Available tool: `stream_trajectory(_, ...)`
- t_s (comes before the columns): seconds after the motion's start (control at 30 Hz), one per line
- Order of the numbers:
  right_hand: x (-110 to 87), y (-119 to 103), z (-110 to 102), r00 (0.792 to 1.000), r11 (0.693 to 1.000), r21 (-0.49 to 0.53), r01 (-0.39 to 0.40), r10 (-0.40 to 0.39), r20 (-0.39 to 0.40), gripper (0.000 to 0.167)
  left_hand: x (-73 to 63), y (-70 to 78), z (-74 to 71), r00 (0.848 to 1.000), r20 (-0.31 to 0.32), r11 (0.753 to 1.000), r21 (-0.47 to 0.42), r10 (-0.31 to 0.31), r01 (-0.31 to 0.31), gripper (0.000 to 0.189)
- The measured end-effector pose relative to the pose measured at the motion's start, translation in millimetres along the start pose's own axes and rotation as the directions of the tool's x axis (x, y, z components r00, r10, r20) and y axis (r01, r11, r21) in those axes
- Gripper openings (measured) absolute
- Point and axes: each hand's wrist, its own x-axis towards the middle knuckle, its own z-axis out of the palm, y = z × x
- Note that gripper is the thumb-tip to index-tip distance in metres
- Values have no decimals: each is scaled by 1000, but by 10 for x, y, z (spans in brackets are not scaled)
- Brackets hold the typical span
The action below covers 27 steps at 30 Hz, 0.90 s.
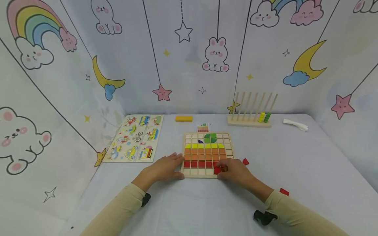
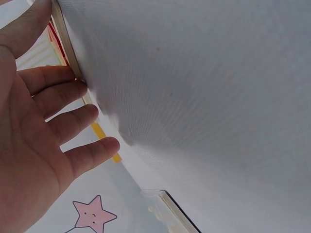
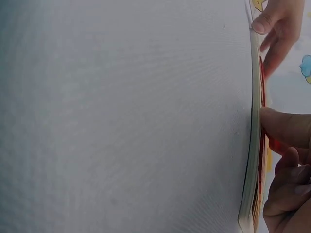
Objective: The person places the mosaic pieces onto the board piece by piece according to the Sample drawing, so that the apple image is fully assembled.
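Observation:
A wooden grid board [image 1: 200, 177] lies on the table with rows of red, orange and yellow tiles and, near its top, green pieces and a small dark blue one. My left hand [image 1: 166, 167] rests at the board's left side, fingers extended and thumb near the lower corner. In the left wrist view that hand [image 2: 43, 121] shows its fingers spread, a few tips at the wooden edge. Over the lower right of the grid, my right hand [image 1: 236, 172] pinches a red tile [image 1: 217, 170] between thumb and fingers. The right wrist view shows this red tile [image 3: 277, 145] partly hidden behind the thumb.
Loose red pieces [image 1: 245, 161] lie right of the board, one [image 1: 284, 191] beside the right sleeve. Behind the board are a small picture card [image 1: 203, 127] and a yellow-orange block [image 1: 183, 118]. A vehicle puzzle [image 1: 121, 144] lies left; a peg stand [image 1: 249, 122] with beads stands back right.

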Motion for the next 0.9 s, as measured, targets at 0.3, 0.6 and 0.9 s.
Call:
stream_trajectory(0.3,10,21,0,1000,1000,10,-23,23,16,34,2,10,0,1000,0,1000,-7,3,-3,80)
stream_trajectory(0.6,-44,72,-136,999,999,42,4,-6,45,38,19,5,3,1000,4,1000,-6,11,-11,79)
stream_trajectory(0.9,-537,753,-1097,975,976,219,16,-64,215,42,0,8,-3,1000,2,1000,-5,-1,1,79)
